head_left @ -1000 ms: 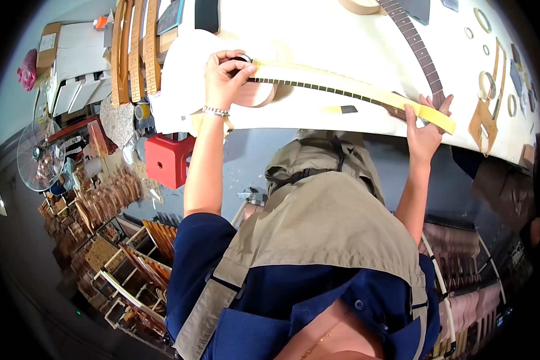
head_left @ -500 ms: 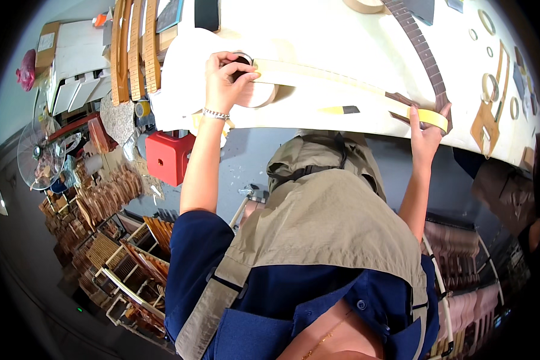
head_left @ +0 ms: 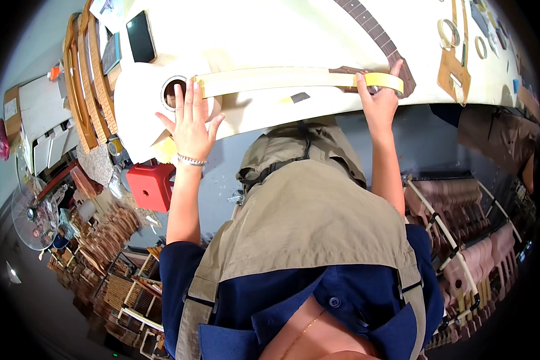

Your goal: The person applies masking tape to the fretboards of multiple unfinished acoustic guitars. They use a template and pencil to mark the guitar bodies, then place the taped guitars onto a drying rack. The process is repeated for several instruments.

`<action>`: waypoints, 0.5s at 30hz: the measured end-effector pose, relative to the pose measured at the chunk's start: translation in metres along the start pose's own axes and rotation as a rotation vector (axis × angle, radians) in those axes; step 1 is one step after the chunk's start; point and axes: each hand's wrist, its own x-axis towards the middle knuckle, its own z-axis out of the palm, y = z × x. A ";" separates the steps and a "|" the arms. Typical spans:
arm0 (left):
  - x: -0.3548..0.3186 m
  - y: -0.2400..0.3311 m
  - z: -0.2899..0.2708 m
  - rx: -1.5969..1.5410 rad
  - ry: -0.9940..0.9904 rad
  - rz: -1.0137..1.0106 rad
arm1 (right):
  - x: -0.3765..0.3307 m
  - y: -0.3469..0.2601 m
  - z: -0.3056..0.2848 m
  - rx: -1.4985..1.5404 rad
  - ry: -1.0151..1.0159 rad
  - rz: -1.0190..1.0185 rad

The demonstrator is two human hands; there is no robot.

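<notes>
A pale guitar-shaped body (head_left: 137, 96) with a ringed round hole (head_left: 170, 95) lies at the left of the white table. Flat beside that hole, fingers spread, my left hand (head_left: 193, 117) presses on the end of a pale yellow tape strip (head_left: 270, 80). The strip stretches rightward to a yellow roll of tape (head_left: 391, 81). My right hand (head_left: 379, 102) grips that roll, thumb and fingers around it. Under the roll shows a dark brown slotted wooden piece (head_left: 345, 71). A dark fretted neck (head_left: 375, 33) lies just beyond my right hand.
Several wooden necks (head_left: 99, 78) and a dark phone (head_left: 140, 37) lie at the far left. A small black-and-yellow piece (head_left: 299, 97) sits near the table edge. Tape rings (head_left: 448, 33) and a wooden template (head_left: 454, 75) are at right. A red stool (head_left: 151, 187) stands below left.
My left hand has gone from pinching at the tape's end to lying flat with spread fingers. My right hand still holds the roll, the strip taut. The whole view has shifted.
</notes>
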 end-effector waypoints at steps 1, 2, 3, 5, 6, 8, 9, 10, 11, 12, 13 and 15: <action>0.001 0.007 -0.001 -0.014 0.006 -0.023 | -0.001 0.002 0.002 -0.062 0.011 -0.026; 0.004 0.020 -0.004 -0.029 0.012 -0.043 | -0.002 0.003 0.003 -0.126 0.025 -0.051; 0.004 0.035 -0.005 -0.042 0.016 -0.075 | -0.003 0.001 0.006 -0.188 0.030 -0.082; 0.013 0.089 -0.004 -0.337 -0.037 -0.042 | -0.006 -0.004 0.010 -0.153 0.025 -0.129; 0.020 0.115 0.004 -0.544 -0.054 0.048 | -0.006 0.000 0.017 -0.149 0.039 -0.185; 0.030 0.170 0.008 -0.401 0.017 0.193 | -0.008 0.003 0.027 -0.072 0.043 -0.231; 0.036 0.183 -0.001 -0.362 0.038 0.323 | -0.008 0.006 0.029 -0.069 0.051 -0.243; 0.037 0.183 -0.001 -0.484 0.084 0.499 | -0.007 0.010 0.031 -0.066 0.057 -0.256; 0.038 0.180 0.000 -0.603 0.130 0.675 | -0.006 0.013 0.033 -0.060 0.063 -0.269; 0.040 0.174 0.004 -0.682 -0.067 0.573 | -0.007 0.014 0.032 -0.034 0.048 -0.251; 0.039 0.169 0.012 -0.753 -0.264 0.463 | -0.006 0.015 0.030 -0.009 0.032 -0.238; 0.018 0.165 0.036 -0.464 0.126 0.041 | -0.006 0.014 0.028 -0.003 -0.014 -0.207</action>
